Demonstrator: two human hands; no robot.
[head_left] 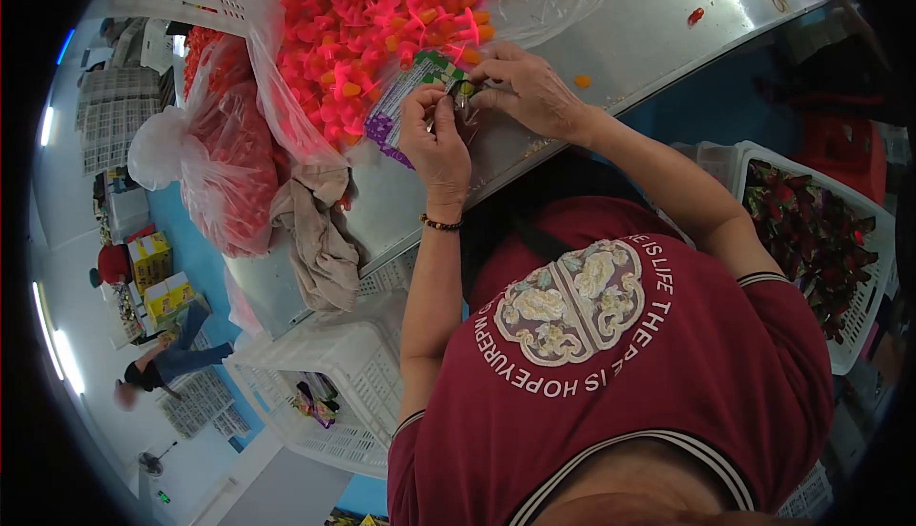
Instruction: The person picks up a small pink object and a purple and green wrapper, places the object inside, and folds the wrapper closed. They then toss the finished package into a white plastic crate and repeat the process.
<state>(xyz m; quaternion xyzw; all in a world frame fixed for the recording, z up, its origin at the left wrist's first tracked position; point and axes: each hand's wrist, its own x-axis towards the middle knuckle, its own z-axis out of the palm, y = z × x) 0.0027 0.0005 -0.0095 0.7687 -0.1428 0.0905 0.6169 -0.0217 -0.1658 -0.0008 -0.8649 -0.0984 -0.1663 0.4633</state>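
Note:
My left hand, with a beaded bracelet at the wrist, pinches a small printed packaging bag in purple, green and white. Opposite it, my right hand has its fingers closed at the bag's upper right edge, where a shiny greenish part shows between both hands. What is inside the bag cannot be made out. Just beyond my hands lies a large heap of bright pink and orange plastic pieces on clear plastic sheeting.
The metal table carries a loose orange piece and a red piece. A beige cloth hangs over its edge near a tied plastic bag. White crates stand below left; a crate of dark red packets is at right.

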